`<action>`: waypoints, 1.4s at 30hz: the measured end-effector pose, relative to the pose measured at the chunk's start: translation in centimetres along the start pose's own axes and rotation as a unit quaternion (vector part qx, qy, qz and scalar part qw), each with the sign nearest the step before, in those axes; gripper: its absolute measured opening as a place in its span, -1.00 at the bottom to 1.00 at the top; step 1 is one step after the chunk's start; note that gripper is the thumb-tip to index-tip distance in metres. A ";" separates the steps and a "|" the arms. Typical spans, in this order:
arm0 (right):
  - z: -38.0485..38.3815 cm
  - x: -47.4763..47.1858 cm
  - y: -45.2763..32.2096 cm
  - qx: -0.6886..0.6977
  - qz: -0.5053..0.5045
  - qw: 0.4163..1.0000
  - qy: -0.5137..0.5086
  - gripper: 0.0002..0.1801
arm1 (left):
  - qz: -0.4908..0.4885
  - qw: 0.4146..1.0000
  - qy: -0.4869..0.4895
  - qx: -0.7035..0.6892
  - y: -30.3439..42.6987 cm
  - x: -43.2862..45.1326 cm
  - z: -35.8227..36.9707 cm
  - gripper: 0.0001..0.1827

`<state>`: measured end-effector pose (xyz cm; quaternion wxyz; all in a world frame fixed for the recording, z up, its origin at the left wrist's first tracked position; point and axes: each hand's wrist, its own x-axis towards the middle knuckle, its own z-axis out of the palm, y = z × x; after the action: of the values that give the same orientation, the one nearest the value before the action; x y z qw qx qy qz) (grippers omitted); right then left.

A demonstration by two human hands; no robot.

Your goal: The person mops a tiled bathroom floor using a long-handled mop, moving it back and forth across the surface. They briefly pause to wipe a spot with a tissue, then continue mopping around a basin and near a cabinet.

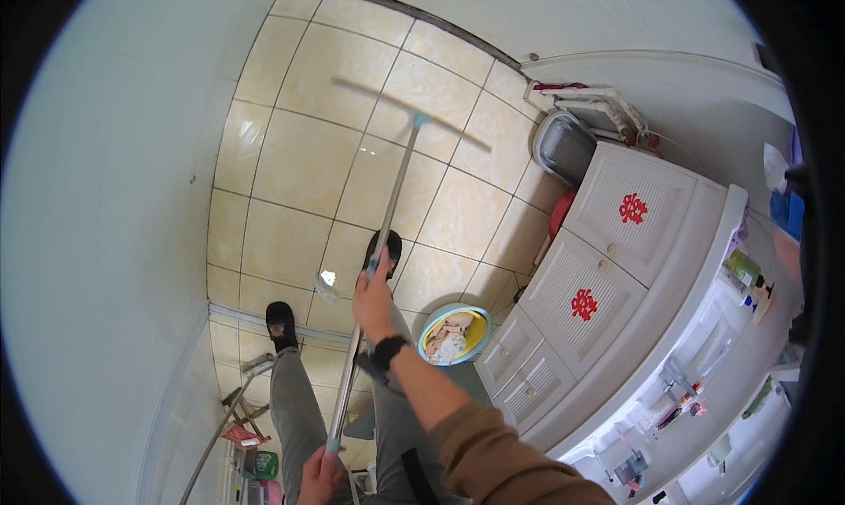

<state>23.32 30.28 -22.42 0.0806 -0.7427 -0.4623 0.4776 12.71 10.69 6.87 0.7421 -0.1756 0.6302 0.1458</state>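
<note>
A floor squeegee (417, 118) with a long, thin blade and a pale blue joint lies against the beige floor tiles (304, 148) ahead of me. Its metal pole (399, 187) runs back between my legs. My right hand (373, 309), with a black band at the wrist, grips the pole about midway. Lower down, my left hand (321, 476) is closed around the pole near its pale blue end. A small translucent clump (326, 288), hard to make out, lies on the floor left of my right hand.
White cabinets (587, 300) with red cutouts stand along the right, under a washbasin counter. Beside them are a round bin (486, 336) holding crumpled paper and stacked grey basins (566, 147). A threshold strip (310, 332) crosses the floor; another long-handled tool (224, 420) leans lower left.
</note>
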 end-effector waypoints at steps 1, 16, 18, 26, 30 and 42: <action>-0.4 -0.8 -0.5 0.014 -0.005 1.000 -0.009 -0.18 | 0.044 0.999 -0.012 -0.007 0.1 -1.2 0.0 -0.62; -1.0 3.3 -1.3 0.022 -0.025 0.998 0.048 -0.19 | 0.013 0.996 0.084 0.037 2.4 0.1 2.6 -0.65; 1.1 -5.0 -2.5 0.060 0.065 0.995 -0.050 -0.17 | -0.063 0.986 0.143 0.051 0.2 -5.5 0.3 -0.56; -6.0 2.1 -0.4 0.115 0.078 0.990 0.036 -0.26 | 0.102 0.978 0.050 0.177 4.1 -1.7 1.6 -0.65; -8.6 8.6 2.9 0.134 0.173 0.975 0.048 -0.29 | 0.128 0.974 0.049 0.180 5.0 4.9 3.0 -0.63; 3.3 -9.4 -1.0 0.258 0.060 0.964 -0.027 -0.25 | 0.039 0.983 0.124 0.133 -0.1 -9.2 -6.1 -0.64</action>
<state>19.03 22.54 -17.65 0.2282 -0.7101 -0.2802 0.6043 5.83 7.90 15.06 0.6685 -0.0676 0.7376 0.0669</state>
